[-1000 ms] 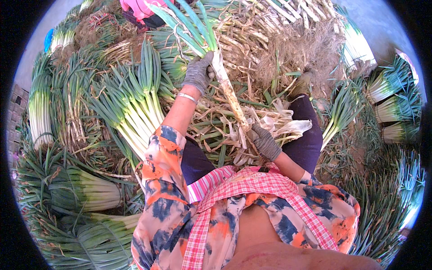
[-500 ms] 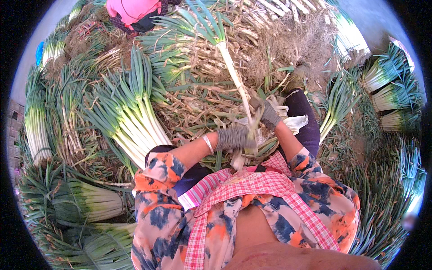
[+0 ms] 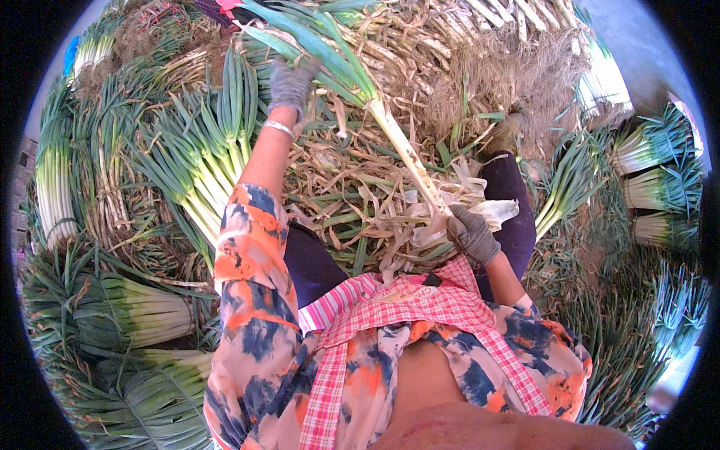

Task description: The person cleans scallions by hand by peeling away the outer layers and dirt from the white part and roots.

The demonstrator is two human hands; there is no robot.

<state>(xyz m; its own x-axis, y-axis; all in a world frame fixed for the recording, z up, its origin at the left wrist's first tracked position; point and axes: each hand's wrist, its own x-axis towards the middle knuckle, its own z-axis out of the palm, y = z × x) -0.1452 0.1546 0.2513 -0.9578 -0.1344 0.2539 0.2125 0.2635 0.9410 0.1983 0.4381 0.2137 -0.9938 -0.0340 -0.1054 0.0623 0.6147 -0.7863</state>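
Note:
A long green onion [image 3: 401, 142] slants across the middle, its green leaves at the far end and its white stalk running back toward me. Around its lower end my right hand [image 3: 474, 234], in a grey glove, is closed. My left hand [image 3: 291, 86], gloved too, reaches far forward beside the leaves. Its fingers look curled, and what they hold is hidden. Between my legs lies a heap of dry, peeled husks [image 3: 337, 176]. To the left of my left forearm rests a bunch of cleaned green onions [image 3: 214, 165].
Untrimmed onions with tangled roots [image 3: 517, 82] are piled ahead. Tied bundles stand at the far left [image 3: 56, 180] and right [image 3: 649, 187]. A large bundle [image 3: 142, 311] lies by my left side, and a small bunch [image 3: 559, 187] leans beyond my right leg.
My left hand has gone from the stalk's lower end forward and left to the leaves. My right hand has come slightly nearer me, still gripping the onion. The pink-clad person has mostly left the view.

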